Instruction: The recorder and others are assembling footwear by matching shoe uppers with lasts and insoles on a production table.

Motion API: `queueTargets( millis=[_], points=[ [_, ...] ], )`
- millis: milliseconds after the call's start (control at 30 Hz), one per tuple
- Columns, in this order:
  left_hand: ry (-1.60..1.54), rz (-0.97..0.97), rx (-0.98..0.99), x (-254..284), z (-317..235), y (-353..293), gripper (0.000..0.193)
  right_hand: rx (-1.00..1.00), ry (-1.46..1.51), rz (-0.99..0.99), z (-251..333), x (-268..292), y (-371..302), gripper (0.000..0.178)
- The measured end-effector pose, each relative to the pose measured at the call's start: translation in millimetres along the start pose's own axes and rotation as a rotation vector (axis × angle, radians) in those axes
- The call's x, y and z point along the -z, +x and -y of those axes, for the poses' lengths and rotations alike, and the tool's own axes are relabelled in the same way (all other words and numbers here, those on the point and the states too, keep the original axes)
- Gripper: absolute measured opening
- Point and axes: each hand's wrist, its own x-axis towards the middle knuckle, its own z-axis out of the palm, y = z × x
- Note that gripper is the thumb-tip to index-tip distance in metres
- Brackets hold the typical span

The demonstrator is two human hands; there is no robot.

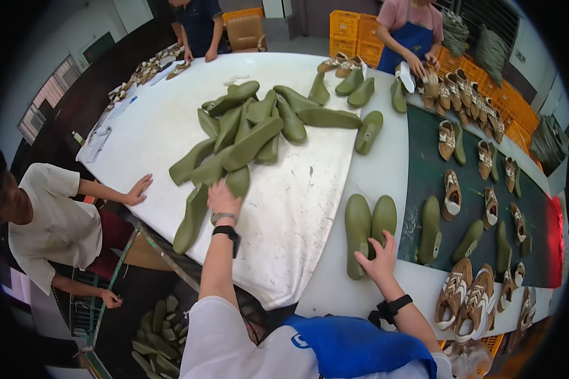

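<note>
- Right hand [379,258] sits at about 5 o'clock from the table's middle, fingers spread and laid on the heel end of the right-hand one of a pair of green shoe lasts [368,228]. Not clamped, more like pressing down flat on top.
- That pair lies side by side, touching, long axes running near-to-far toward 12 o'clock, on the white table [316,189], just left of the dark green mat [423,183].
- Left hand [222,197] is around 7 o'clock from centre, fingers together and curled over the near edge of the pile of green lasts [246,136]. Can't tell if it's actually gripping one, the fingertips are hidden by the hand's own back.
- The last just under that hand [191,218] points its long axis from 7 to 1 o'clock, partly hanging toward the table edge.
- The pile is a jumble, most long axes slanting 7 to 1 o'clock, lots overlapping so whole shapes are hard to make out.
- On the mat, brown-and-white sneakers [468,297] sit beside single lasts; the nearest ones are cut off by the fisheye rim.
- A seated person [50,221] at 9 o'clock rests a hand on the table.
- At 12 to 1 o'clock a person in a blue apron [411,35] handles shoes, upper body cut off.
</note>
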Motion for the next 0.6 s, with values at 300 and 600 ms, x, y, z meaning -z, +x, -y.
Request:
queueTargets(
  millis=[300, 600],
  points=[
    [-0.315, 0.396, -0.039, -16, 4, -63, 0.062, 0.036, 0.021, -0.058, -1, -9, 1, 0.046],
    [-0.697, 0.793, -0.394, -10, -142, -128, 0.071, 0.028, -0.051, -0.087, -2, -8, -1, 0.046]
  ],
)
